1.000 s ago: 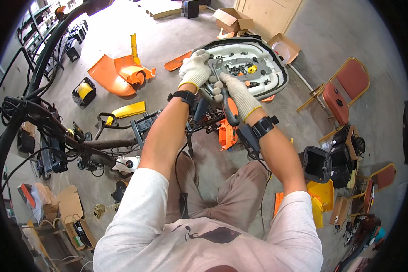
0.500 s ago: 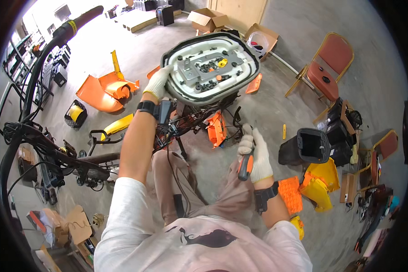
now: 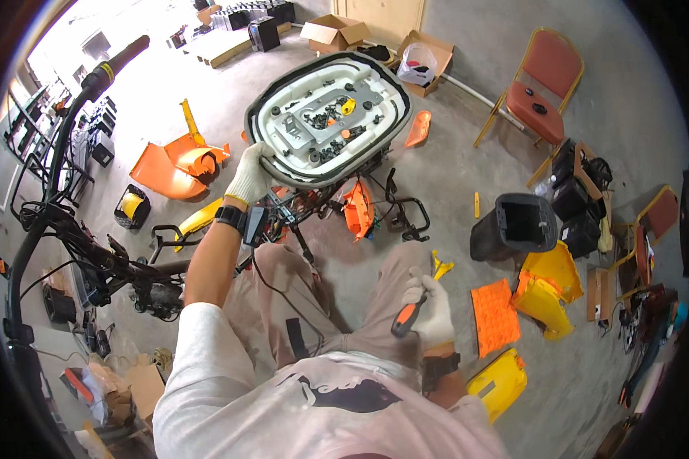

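My gloved left hand (image 3: 248, 173) grips the lower left edge of a large oval housing (image 3: 388, 99) with a dark rim and white inside, held above a black frame. Screws, black small parts (image 3: 321, 119) and a yellow piece (image 3: 348, 106) lie inside it. Down by my right thigh, my gloved right hand (image 3: 429, 306) is closed round a tool with an orange and black handle (image 3: 406, 317); its working end is hard to make out. A cable runs from near my left wrist down over my legs.
Black handlebars (image 3: 61, 164) and wiring stand at left. Orange panels (image 3: 157, 168), a black bin (image 3: 490, 233), yellow covers (image 3: 547, 287) and an orange mat (image 3: 494, 317) lie on the floor. Red chairs (image 3: 536, 107) stand at right, cardboard boxes (image 3: 333, 32) at back.
My right hand has left the housing and dropped down toward my thigh with the tool. My left hand keeps hold of the housing, which now appears further left in the picture.
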Tool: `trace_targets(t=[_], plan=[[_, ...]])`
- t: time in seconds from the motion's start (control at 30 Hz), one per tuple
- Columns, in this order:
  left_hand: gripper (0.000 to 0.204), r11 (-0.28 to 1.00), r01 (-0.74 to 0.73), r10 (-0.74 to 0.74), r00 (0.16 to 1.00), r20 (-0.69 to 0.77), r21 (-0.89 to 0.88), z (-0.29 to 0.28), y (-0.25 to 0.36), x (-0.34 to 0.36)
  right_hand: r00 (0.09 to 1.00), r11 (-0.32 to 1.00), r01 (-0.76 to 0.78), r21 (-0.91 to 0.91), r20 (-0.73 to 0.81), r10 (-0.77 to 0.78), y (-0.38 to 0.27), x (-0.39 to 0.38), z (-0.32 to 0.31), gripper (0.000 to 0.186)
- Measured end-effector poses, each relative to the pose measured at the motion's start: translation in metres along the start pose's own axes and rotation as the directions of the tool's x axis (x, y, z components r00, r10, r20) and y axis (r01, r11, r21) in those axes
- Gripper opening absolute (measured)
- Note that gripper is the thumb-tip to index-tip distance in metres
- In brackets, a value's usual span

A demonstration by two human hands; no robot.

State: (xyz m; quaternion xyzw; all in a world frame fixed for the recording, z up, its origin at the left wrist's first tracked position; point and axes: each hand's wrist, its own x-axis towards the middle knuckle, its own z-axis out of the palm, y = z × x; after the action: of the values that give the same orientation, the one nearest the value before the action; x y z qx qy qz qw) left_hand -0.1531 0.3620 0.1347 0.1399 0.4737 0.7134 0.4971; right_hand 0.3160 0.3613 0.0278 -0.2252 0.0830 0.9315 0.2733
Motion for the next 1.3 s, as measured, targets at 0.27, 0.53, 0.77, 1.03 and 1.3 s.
trace_targets(t=[0.27, 0.53, 0.77, 1.03, 1.3], plan=[[0.031, 0.992, 0.083, -0.067, 0.984, 0.162, -0.093, 0.011, -0.031, -0.101, 0.922, 0.947, 0.322, -0.009, -0.222, -0.316, 0.001, -0.055, -0.003, 0.029], [0.024, 0.948, 0.279, -0.264, 0.958, 0.112, -0.153, 0.042, -0.142, -0.155, 0.604, 0.673, 0.646, -0.359, -0.299, -0.739, 0.013, -0.14, 0.028, 0.045], [0.02, 0.913, 0.379, -0.353, 0.92, 0.171, -0.151, 0.077, -0.204, -0.156, 0.847, 0.412, 0.068, -0.909, -0.165, -0.505, 0.039, -0.181, 0.072, 0.046], [0.028, 0.933, 0.358, -0.358, 0.934, -0.023, 0.029, 0.099, -0.229, -0.157, 0.921, -0.141, -0.322, -0.936, -0.275, -0.277, 0.024, -0.159, 0.083, 0.041], [0.047, 0.898, 0.436, -0.435, 0.9, -0.033, 0.051, 0.101, -0.225, -0.155, 0.894, -0.024, -0.339, -0.94, -0.314, -0.319, 0.017, -0.117, 0.084, 0.038]])
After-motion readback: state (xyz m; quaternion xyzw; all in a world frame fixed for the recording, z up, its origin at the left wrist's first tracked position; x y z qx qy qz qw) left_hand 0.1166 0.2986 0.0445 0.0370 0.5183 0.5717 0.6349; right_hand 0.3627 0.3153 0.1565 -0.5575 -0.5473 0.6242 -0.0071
